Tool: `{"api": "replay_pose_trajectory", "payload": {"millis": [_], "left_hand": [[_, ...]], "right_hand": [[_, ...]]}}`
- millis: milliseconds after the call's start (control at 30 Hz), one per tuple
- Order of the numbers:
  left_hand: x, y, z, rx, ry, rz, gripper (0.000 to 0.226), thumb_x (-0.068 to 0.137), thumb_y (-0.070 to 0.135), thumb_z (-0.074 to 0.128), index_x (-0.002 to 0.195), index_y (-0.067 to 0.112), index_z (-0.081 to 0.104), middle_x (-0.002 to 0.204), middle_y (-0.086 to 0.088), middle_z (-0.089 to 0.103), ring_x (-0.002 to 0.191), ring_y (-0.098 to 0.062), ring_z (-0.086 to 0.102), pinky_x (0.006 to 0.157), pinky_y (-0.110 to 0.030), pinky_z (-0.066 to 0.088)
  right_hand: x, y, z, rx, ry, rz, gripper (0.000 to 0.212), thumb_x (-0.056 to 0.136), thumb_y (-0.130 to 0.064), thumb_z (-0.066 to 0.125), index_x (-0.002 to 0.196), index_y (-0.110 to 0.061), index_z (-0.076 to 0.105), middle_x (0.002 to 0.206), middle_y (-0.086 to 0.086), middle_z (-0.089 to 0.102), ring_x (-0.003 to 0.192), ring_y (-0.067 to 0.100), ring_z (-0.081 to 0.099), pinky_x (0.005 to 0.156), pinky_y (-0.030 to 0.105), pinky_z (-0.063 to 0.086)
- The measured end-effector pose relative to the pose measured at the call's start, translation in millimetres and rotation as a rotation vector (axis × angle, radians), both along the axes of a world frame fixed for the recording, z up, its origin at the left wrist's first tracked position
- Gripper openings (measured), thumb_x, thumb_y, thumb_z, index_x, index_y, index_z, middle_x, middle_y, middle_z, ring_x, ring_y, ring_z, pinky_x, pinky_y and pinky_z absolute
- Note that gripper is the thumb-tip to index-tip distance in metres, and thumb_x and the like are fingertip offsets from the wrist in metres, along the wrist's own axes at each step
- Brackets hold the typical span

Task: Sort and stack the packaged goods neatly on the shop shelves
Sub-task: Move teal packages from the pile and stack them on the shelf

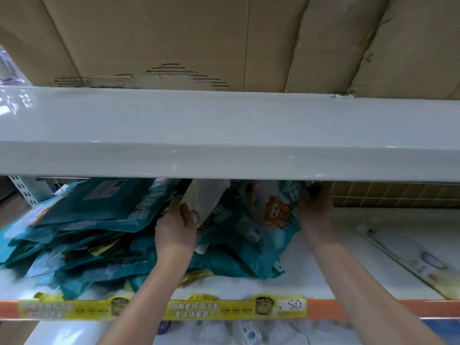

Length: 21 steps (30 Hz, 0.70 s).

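Under the grey upper shelf (224, 135), the left hand (175, 227) grips a pale packet (204, 197) while the right hand (316, 210) holds the upper right edge of a teal packet (268, 220). Left of that packet, teal packets (82, 232) lie heaped on the white shelf (323, 277).
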<state>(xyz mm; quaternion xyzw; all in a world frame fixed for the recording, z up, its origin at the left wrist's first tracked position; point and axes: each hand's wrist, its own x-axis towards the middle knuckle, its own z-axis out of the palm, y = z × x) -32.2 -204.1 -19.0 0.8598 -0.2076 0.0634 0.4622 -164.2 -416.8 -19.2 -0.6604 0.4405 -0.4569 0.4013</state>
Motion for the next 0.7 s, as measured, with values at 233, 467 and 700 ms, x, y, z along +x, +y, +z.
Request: {"api": "replay_pose_trajectory", "payload": {"millis": [233, 467, 700], "left_hand": [[-13, -9, -21, -0.114, 0.364, -0.041, 0.028, 0.101, 0.013, 0.036, 0.121, 0.002, 0.053, 0.115, -0.016, 0.059, 0.093, -0.032, 0.052, 0.075, -0.033, 0.036], [-24, -6, -35, -0.271, 0.562, -0.05, 0.027, 0.097, 0.004, 0.037, 0.114, 0.007, 0.058, 0.109, -0.019, 0.063, 0.092, -0.032, 0.055, 0.078, -0.034, 0.039], [-44, -15, -44, -0.383, 0.542, -0.123, 0.024, 0.095, 0.005, 0.043, 0.108, 0.018, 0.058, 0.105, -0.012, 0.065, 0.097, -0.032, 0.06, 0.087, -0.044, 0.047]], "right_hand": [[-21, -10, -28, 0.073, 0.197, -0.009, 0.019, 0.093, -0.019, 0.045, 0.101, -0.007, 0.058, 0.09, 0.009, 0.062, 0.08, 0.027, 0.057, 0.064, 0.029, 0.038], [-30, -13, -33, 0.112, 0.38, 0.134, 0.019, 0.087, -0.016, 0.059, 0.103, -0.007, 0.054, 0.09, 0.011, 0.061, 0.078, 0.025, 0.058, 0.056, 0.025, 0.038], [-67, -2, -48, 0.272, 0.22, 0.111, 0.027, 0.083, 0.002, 0.056, 0.102, -0.013, 0.045, 0.096, 0.012, 0.058, 0.087, 0.027, 0.056, 0.065, 0.028, 0.044]]}}
